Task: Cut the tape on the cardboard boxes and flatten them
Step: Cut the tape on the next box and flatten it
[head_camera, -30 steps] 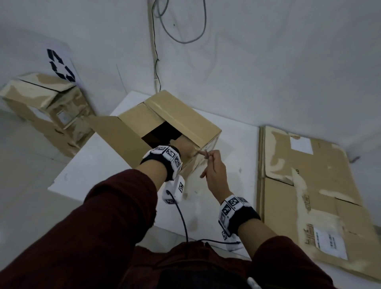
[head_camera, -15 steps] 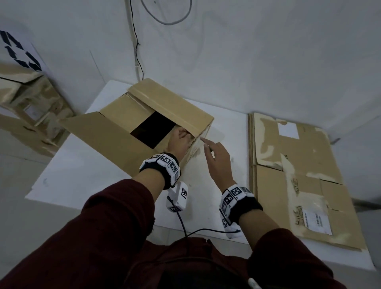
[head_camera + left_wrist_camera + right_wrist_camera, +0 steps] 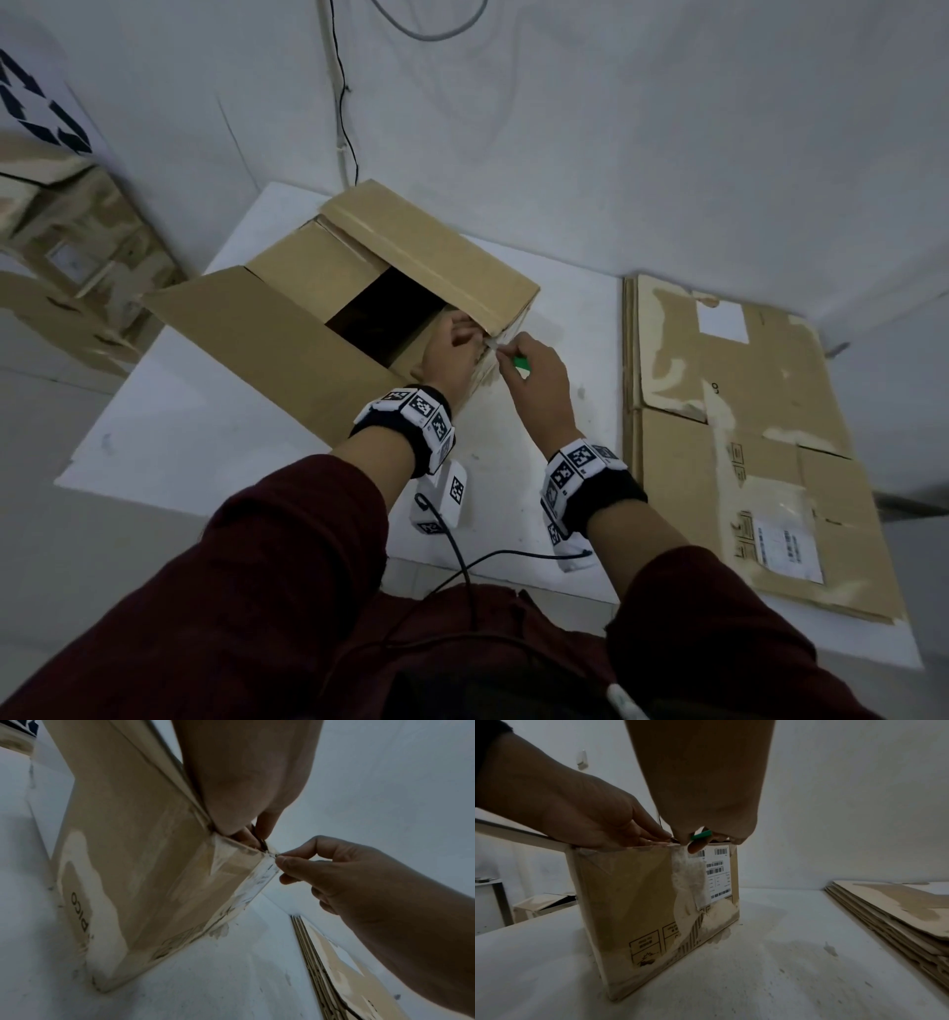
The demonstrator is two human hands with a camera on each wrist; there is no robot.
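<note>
A brown cardboard box [image 3: 411, 257] stands on the white table [image 3: 205, 442], its left flap folded out and its top partly open. My left hand [image 3: 464, 334] grips the box's near right top corner, fingers over the edge; the right wrist view shows that left hand [image 3: 639, 835] lying along the top edge. My right hand [image 3: 506, 352] holds a small green cutter [image 3: 523, 364] and pinches its tip at that same corner [image 3: 276, 855]. Clear tape [image 3: 257, 888] runs down the box's vertical edge below the tip. The green cutter [image 3: 700, 835] sits just above a white shipping label [image 3: 718, 874].
A stack of flattened cardboard [image 3: 744, 437] lies on the right side of the table. More taped boxes [image 3: 67, 246] are piled on the floor at the left, against the wall. A black cable [image 3: 344, 103] hangs down the wall behind the box.
My right hand has moved in from beside the box to its top corner, with the green cutter now showing. My left hand shifted from the box opening to the corner edge.
</note>
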